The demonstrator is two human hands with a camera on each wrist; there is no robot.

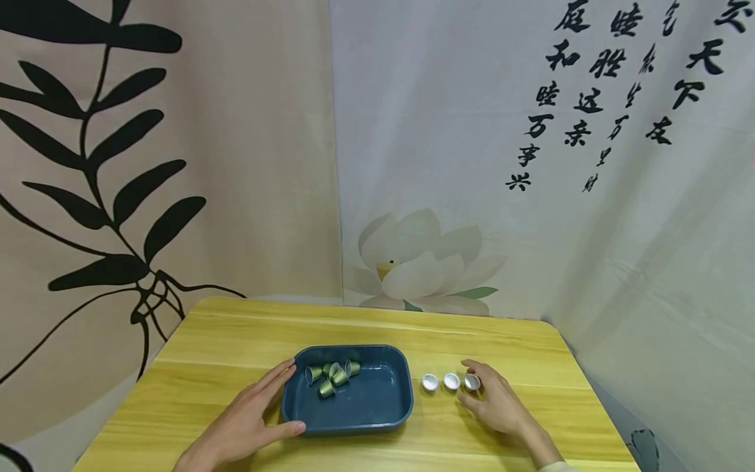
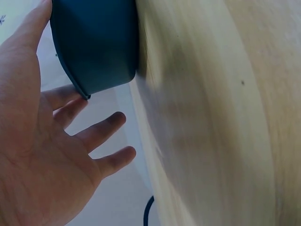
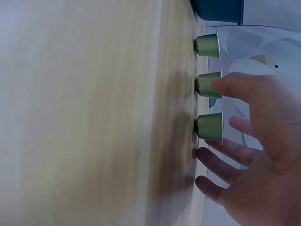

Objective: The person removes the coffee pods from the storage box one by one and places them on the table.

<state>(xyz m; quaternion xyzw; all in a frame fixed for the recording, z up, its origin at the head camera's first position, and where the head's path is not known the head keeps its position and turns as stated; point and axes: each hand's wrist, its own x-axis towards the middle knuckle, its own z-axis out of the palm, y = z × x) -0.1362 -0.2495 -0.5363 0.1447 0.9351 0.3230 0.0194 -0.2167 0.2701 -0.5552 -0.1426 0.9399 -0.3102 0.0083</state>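
Note:
Three green coffee capsules stand in a row on the table, wide silvery ends up: a left one [image 1: 429,382], a middle one [image 1: 451,381] and a right one [image 1: 472,381]. My right hand [image 1: 498,401] is around the right capsule, thumb and fingers spread apart; whether they touch it I cannot tell. In the right wrist view the thumb overlaps a capsule [image 3: 207,84]. My left hand [image 1: 248,419] rests against the left end of a dark blue tray [image 1: 371,419], fingers extended, thumb by the near corner. Several green capsules [image 1: 339,377] lie jumbled in the tray's left half.
The wooden table [image 1: 236,341] has its far edge close to a hanging printed cloth [image 1: 448,164]. The tray's raised wall stands between its contents and the row of capsules. A dark cable [image 2: 148,212] shows beyond the table edge in the left wrist view.

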